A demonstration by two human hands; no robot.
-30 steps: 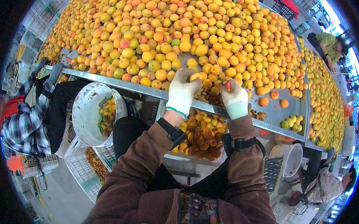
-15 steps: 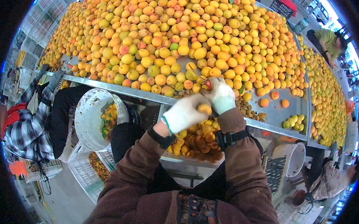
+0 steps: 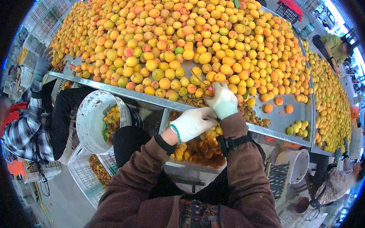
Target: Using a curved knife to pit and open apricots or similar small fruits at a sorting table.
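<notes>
Both my hands wear white gloves and meet at the front edge of a metal table heaped with apricots [image 3: 169, 37]. My right hand [image 3: 223, 102] is closed around a small red-handled knife [image 3: 210, 90], its thin blade pointing up and left over the fruit. Just below and to the left, my left hand [image 3: 194, 123] has its fingers curled together, close to the right wrist. Whatever it may hold is hidden. Beneath the hands, a container of opened apricot halves [image 3: 201, 151] sits against the table edge. Brown pits and scraps [image 3: 252, 116] lie on the table beside my right hand.
A white bucket [image 3: 85, 122] with fruit scraps stands left of my knee, above a white plastic crate [image 3: 82, 166]. Another white bucket [image 3: 299, 166] stands at the right. The metal table rim [image 3: 147, 97] runs across in front. People sit at left and right; another bends at far right.
The apricot that showed in my left hand is out of sight now. That hand has moved slightly down and right, its fingers drawn in. My right hand has dipped slightly, still with the knife.
</notes>
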